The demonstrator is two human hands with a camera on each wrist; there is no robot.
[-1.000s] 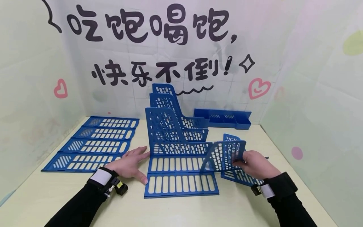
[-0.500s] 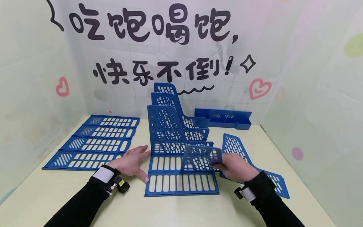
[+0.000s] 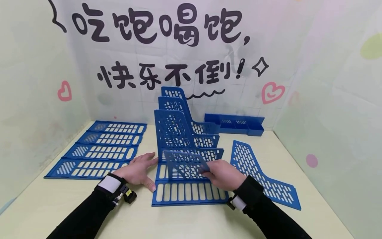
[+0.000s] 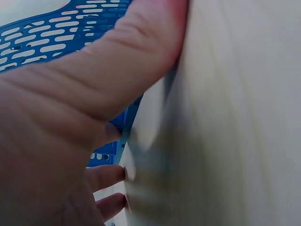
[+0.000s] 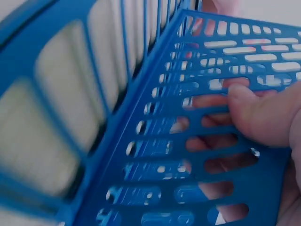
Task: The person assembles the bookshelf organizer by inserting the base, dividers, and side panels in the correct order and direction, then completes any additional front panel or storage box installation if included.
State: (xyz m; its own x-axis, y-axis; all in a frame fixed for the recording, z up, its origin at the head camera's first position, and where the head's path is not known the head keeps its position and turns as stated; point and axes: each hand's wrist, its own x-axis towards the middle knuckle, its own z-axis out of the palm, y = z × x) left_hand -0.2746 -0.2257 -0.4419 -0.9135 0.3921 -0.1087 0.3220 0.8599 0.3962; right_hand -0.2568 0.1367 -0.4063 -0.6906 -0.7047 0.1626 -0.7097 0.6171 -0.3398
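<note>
In the head view, my right hand [image 3: 223, 174] pinches a blue perforated file-rack divider [image 3: 185, 162], which stands tilted over the slotted base [image 3: 191, 202]. The right wrist view has the thumb on the near face of the divider [image 5: 263, 183] and the fingers behind it. Its lower edge lies along a rail of the base [image 5: 101, 129]; whether it is seated there I cannot tell. My left hand [image 3: 137, 172] rests on the table with fingers spread, touching the base's left edge. Behind the held piece, several L-shaped dividers [image 3: 171, 127] stand upright on the base.
Another divider [image 3: 259, 176] lies flat at the right. On the left, several slotted panels [image 3: 98, 155] lie in a joined row. A blue compartment tray [image 3: 234, 124] stands at the back right, near the printed backdrop [image 3: 179, 109].
My right hand has moved left with the divider, bringing it from the base's right end across the base. The divider lying at the right is now uncovered. My left hand has stayed in place.
</note>
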